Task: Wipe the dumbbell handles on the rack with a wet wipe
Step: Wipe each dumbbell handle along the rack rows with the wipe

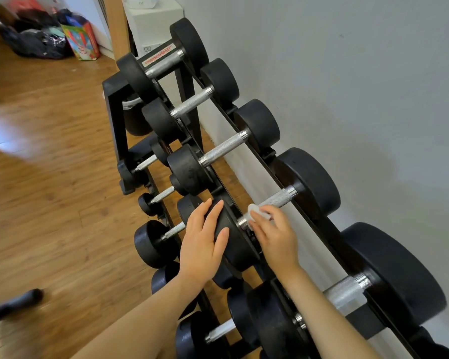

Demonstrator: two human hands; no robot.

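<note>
The right hand (275,234) pinches the wet wipe (257,212) against the near end of a knurled dumbbell handle (275,199) on the rack (114,120), while just beside it the left hand (202,239), fingers spread flat, presses that dumbbell's near head (233,244), likely to steady it.

We see black metal tiered rack (113,120) on wooden plank floor (49,177), beside grey wall; top tier carries 6 black round-headed dumbbells (224,149) with knurled steel handles.
</note>
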